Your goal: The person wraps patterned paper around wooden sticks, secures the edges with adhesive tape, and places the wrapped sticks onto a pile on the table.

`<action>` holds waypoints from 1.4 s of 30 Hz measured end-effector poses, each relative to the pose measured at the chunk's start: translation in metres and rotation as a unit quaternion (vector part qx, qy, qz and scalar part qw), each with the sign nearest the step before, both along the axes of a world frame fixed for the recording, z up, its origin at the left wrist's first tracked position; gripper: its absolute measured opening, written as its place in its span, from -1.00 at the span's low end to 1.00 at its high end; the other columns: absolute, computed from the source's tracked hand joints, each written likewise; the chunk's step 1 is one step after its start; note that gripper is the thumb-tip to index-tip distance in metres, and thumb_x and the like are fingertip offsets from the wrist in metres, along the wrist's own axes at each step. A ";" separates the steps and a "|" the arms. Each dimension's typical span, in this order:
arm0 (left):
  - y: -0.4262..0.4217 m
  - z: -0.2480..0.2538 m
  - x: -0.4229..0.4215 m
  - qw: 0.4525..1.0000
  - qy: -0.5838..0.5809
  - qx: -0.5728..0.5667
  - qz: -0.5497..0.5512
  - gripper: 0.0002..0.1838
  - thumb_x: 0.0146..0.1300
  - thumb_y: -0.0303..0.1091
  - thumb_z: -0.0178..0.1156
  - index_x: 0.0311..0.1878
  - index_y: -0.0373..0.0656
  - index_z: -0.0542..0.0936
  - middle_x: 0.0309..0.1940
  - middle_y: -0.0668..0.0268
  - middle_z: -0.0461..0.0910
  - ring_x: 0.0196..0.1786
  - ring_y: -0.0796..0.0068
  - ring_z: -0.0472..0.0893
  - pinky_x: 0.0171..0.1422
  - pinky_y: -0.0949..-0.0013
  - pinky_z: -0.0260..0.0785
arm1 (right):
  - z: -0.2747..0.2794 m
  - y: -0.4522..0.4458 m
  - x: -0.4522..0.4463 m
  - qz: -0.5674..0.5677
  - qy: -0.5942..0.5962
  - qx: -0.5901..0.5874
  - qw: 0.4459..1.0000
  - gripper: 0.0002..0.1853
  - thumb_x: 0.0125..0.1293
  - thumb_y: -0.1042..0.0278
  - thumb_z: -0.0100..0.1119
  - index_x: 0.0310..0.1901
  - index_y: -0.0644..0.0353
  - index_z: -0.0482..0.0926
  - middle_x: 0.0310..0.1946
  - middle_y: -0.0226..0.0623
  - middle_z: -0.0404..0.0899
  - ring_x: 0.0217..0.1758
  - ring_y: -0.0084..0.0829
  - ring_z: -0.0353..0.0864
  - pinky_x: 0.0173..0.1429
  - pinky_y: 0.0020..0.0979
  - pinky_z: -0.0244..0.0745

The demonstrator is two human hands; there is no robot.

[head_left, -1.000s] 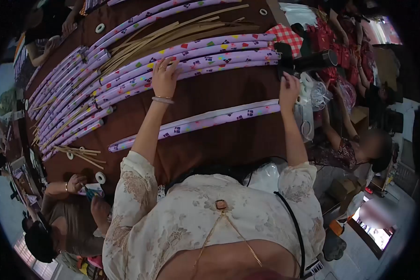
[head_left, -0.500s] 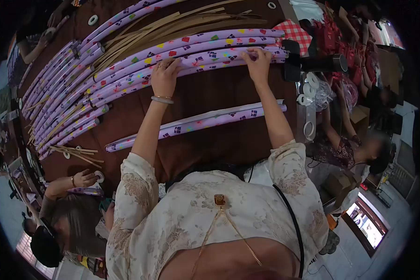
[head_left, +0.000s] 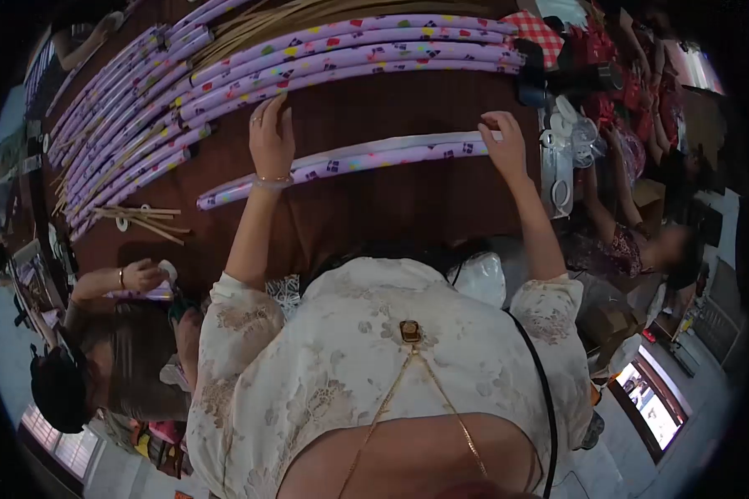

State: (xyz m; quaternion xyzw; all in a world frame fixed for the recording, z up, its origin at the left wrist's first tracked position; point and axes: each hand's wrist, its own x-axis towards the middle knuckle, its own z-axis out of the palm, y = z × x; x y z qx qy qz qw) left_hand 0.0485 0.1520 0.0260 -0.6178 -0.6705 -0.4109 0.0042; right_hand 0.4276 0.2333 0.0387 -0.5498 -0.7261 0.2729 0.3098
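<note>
Both hands have just come back off the row of purple tubes [head_left: 366, 55], which now lies beyond their fingertips, so the lone purple tube [head_left: 391, 156] is the one closest at hand. The left hand [head_left: 271, 150] is raised above the bench [head_left: 374, 204], empty, thumb and fingers parted; the right hand [head_left: 509, 150] curls loosely at that tube's right end, though whether it grips I can't tell.

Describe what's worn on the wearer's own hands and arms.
Both arms: loose cream sleeves with tan floral patterning, ending around the elbows. Left hand: ungloved, ring on one finger, pale bangle at the wrist. Right hand: ungloved, no bangle or ring visible.
</note>
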 end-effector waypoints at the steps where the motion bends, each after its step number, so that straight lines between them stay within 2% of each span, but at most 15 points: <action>1: -0.027 -0.003 -0.009 1.000 -0.001 -0.006 0.009 -0.77 0.14 -0.44 0.13 -0.11 -0.19 0.52 -0.17 0.14 0.52 -0.12 0.11 0.49 -0.04 0.24 0.35 | 0.003 -0.011 -0.002 0.087 -0.084 0.023 0.992 -0.81 0.15 0.40 0.14 -0.19 0.16 0.49 -0.18 -0.31 0.43 -0.07 -0.31 0.44 -0.02 -0.34 0.34; 3: -0.071 -0.021 -0.025 0.999 -0.016 -0.047 0.003 -0.80 0.12 -0.42 0.14 -0.16 -0.18 0.53 -0.20 0.15 0.52 -0.13 0.11 0.49 -0.05 0.22 0.36 | -0.002 -0.028 -0.008 0.219 -0.192 0.027 0.956 -0.69 0.11 0.19 0.21 -0.13 0.11 0.49 -0.09 -0.36 0.43 0.03 -0.25 0.37 0.11 -0.28 0.25; 6: -0.113 -0.027 -0.043 0.983 0.027 -0.179 -0.043 -0.79 0.10 -0.34 0.16 -0.20 -0.21 0.53 -0.22 0.12 0.53 -0.11 0.10 0.49 -0.05 0.17 0.35 | -0.009 -0.039 -0.041 0.269 -0.186 0.014 0.945 -0.63 0.04 0.21 0.26 -0.12 0.16 0.49 -0.07 -0.29 0.43 0.01 -0.24 0.40 0.07 -0.29 0.29; 7: -0.118 -0.029 -0.049 0.983 0.027 -0.180 -0.036 -0.79 0.10 -0.34 0.16 -0.20 -0.21 0.53 -0.22 0.12 0.53 -0.11 0.10 0.49 -0.05 0.17 0.35 | -0.018 -0.036 -0.045 0.279 -0.205 0.000 0.938 -0.56 0.01 0.10 0.28 -0.10 0.15 0.48 -0.06 -0.28 0.40 0.02 -0.22 0.39 0.09 -0.29 0.29; 11: -0.114 -0.039 -0.064 0.974 0.077 -0.214 -0.008 -0.74 0.12 -0.24 0.15 -0.23 -0.23 0.52 -0.22 0.12 0.53 -0.12 0.09 0.50 -0.05 0.16 0.35 | -0.032 -0.022 -0.052 0.285 -0.266 -0.062 0.919 -0.45 0.01 -0.05 0.25 -0.04 0.15 0.45 -0.08 -0.28 0.38 0.01 -0.20 0.38 0.09 -0.29 0.30; 12: -0.113 -0.040 -0.066 0.971 0.096 -0.221 -0.002 -0.72 0.11 -0.20 0.15 -0.23 -0.23 0.52 -0.23 0.12 0.53 -0.12 0.09 0.50 -0.06 0.17 0.36 | -0.029 -0.021 -0.053 0.287 -0.267 -0.061 0.918 -0.45 0.01 -0.05 0.25 -0.04 0.15 0.45 -0.08 -0.28 0.38 0.01 -0.20 0.38 0.09 -0.29 0.30; 14: -0.110 -0.045 -0.072 0.961 0.116 -0.251 0.033 -0.60 0.09 -0.04 0.16 -0.19 -0.20 0.53 -0.23 0.15 0.52 -0.10 0.12 0.50 -0.04 0.18 0.36 | -0.023 -0.015 -0.058 0.258 -0.259 -0.170 0.915 -0.51 0.13 -0.11 0.12 -0.08 0.13 0.48 -0.05 -0.29 0.37 0.02 -0.24 0.38 0.08 -0.27 0.31; 18: -0.114 -0.023 -0.070 0.938 0.218 -0.265 0.058 -0.51 0.04 0.08 0.16 -0.15 -0.16 0.54 -0.21 0.17 0.52 -0.09 0.16 0.51 -0.02 0.19 0.35 | -0.025 -0.006 -0.073 0.228 -0.264 -0.179 0.920 -0.60 0.17 -0.06 0.10 -0.22 0.15 0.53 -0.16 -0.28 0.46 -0.06 -0.22 0.44 0.04 -0.28 0.33; 20: -0.116 -0.023 -0.074 0.948 0.155 -0.274 0.040 -0.44 0.00 0.17 0.15 -0.14 -0.13 0.55 -0.19 0.19 0.51 -0.09 0.17 0.52 0.00 0.17 0.34 | -0.029 -0.008 -0.095 0.211 -0.431 -0.027 0.877 -0.69 0.19 0.05 0.08 -0.35 0.16 0.55 -0.32 -0.27 0.52 -0.16 -0.19 0.50 -0.04 -0.27 0.37; 21: -0.117 -0.027 -0.075 0.948 0.153 -0.276 0.043 -0.44 0.00 0.17 0.15 -0.14 -0.13 0.55 -0.19 0.19 0.51 -0.09 0.17 0.52 0.00 0.17 0.34 | -0.031 -0.010 -0.108 0.216 -0.433 -0.027 0.875 -0.69 0.19 0.05 0.08 -0.35 0.16 0.55 -0.32 -0.27 0.52 -0.16 -0.19 0.50 -0.04 -0.27 0.37; 23: -0.116 -0.036 -0.076 0.959 0.132 -0.247 0.043 -0.42 -0.02 0.21 0.14 -0.13 -0.12 0.55 -0.16 0.19 0.51 -0.09 0.17 0.51 0.03 0.15 0.31 | -0.035 -0.014 -0.135 0.245 -0.279 -0.092 0.924 -0.77 0.16 0.17 0.09 -0.34 0.17 0.52 -0.39 -0.24 0.51 -0.24 -0.22 0.52 -0.15 -0.26 0.39; 27: -0.115 -0.023 -0.070 0.941 0.114 -0.317 0.039 -0.41 -0.01 0.21 0.13 -0.12 -0.12 0.55 -0.12 0.18 0.50 -0.09 0.17 0.51 0.03 0.15 0.31 | -0.041 -0.019 -0.146 0.261 -0.262 -0.047 0.928 -0.82 0.13 0.26 0.11 -0.39 0.20 0.50 -0.42 -0.21 0.49 -0.29 -0.16 0.51 -0.21 -0.23 0.39; 31: -0.119 -0.026 -0.073 0.946 0.133 -0.293 0.037 -0.41 0.00 0.22 0.12 -0.10 -0.11 0.54 -0.09 0.19 0.48 -0.08 0.15 0.51 0.00 0.17 0.34 | -0.041 0.007 -0.087 0.268 -0.263 -0.081 0.923 -0.84 0.13 0.30 0.10 -0.38 0.21 0.49 -0.38 -0.19 0.49 -0.26 -0.14 0.49 -0.16 -0.21 0.38; 39: -0.123 -0.029 -0.080 0.947 0.153 -0.280 0.038 -0.44 0.05 0.20 0.09 -0.10 -0.10 0.55 -0.07 0.20 0.48 -0.08 0.14 0.52 -0.03 0.14 0.36 | -0.028 0.043 0.044 0.140 -0.295 -0.114 0.938 -0.85 0.11 0.33 0.11 -0.36 0.23 0.49 -0.42 -0.12 0.52 -0.29 -0.11 0.51 -0.19 -0.25 0.38; 42: -0.124 -0.036 -0.083 0.958 0.083 -0.270 0.042 -0.61 0.19 0.02 0.00 -0.15 -0.07 0.57 -0.13 0.24 0.52 -0.09 0.18 0.53 -0.05 0.17 0.37 | -0.044 0.063 0.099 0.104 -0.368 -0.085 0.920 -0.82 0.16 0.27 0.08 -0.32 0.21 0.52 -0.38 -0.12 0.56 -0.30 -0.13 0.54 -0.20 -0.27 0.41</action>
